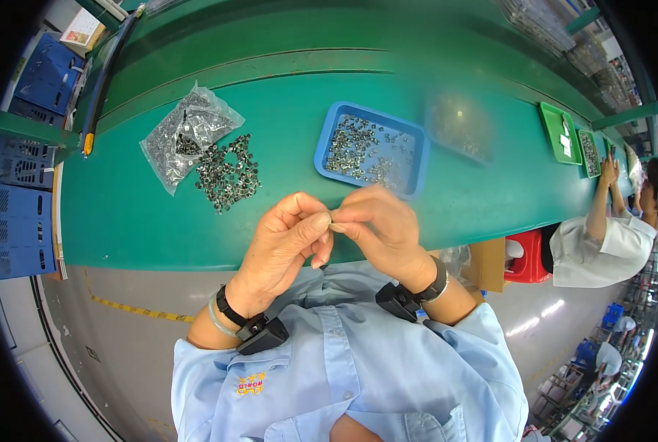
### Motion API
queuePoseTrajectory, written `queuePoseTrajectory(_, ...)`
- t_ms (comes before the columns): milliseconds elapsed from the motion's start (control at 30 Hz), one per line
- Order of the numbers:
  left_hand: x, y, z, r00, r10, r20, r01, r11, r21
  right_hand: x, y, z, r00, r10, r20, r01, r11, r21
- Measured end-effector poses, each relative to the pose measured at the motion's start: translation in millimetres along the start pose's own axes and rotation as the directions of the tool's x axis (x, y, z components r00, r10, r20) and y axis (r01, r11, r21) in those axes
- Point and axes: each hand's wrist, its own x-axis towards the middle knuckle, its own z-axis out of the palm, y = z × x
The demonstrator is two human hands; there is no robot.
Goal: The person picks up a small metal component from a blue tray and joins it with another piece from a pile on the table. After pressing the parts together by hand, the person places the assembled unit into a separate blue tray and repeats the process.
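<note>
My left hand (285,247) and my right hand (380,225) meet at the fingertips above the near edge of the green bench (137,214). Between thumbs and forefingers they pinch a tiny metal part (333,219), mostly hidden by the fingers. Just beyond the hands stands a blue tray (410,140) with several small silvery parts in it. To the left lies a loose heap of dark small parts (228,173) beside a clear plastic bag (185,132) of the same parts. Both wrists carry black bands with small devices.
A clear tray (459,127) of parts stands right of the blue one. Green trays (561,132) sit farther right, where another person in a white shirt (602,247) works. Blue crates (23,184) stack at the left. A red stool (528,258) and a cardboard box (487,265) stand below the bench.
</note>
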Motion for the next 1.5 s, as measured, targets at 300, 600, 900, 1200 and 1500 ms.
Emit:
queuePoseTrajectory(300,1.8,3.5,8.7,1.0,-0.023,0.007,0.024,0.998,-0.064,0.9,8.0,2.4,0.997,0.066,-0.039,-0.058,0.981,0.186)
queuePoseTrajectory(600,2.4,0.8,8.5,1.0,-0.02,-0.001,0.02,0.998,-0.063,1.2,5.5,1.8,0.988,0.15,-0.017,-0.142,0.962,0.234)
queuePoseTrajectory(900,4.1,-3.4,12.0,0.992,0.045,-0.119,-0.034,0.995,0.097,-0.7,4.2,7.2,0.976,0.211,-0.047,-0.193,0.95,0.246)
queuePoseTrajectory(1200,8.2,-9.8,-0.7,0.997,0.07,-0.042,-0.068,0.995,0.068,2.1,2.8,12.4,0.985,0.139,-0.106,-0.13,0.987,0.094)
queuePoseTrajectory(1500,-19.2,7.4,-40.1,0.984,0.049,-0.173,-0.029,0.993,0.113,63.4,21.5,-6.4,0.995,0.062,0.078,-0.017,0.876,-0.483)
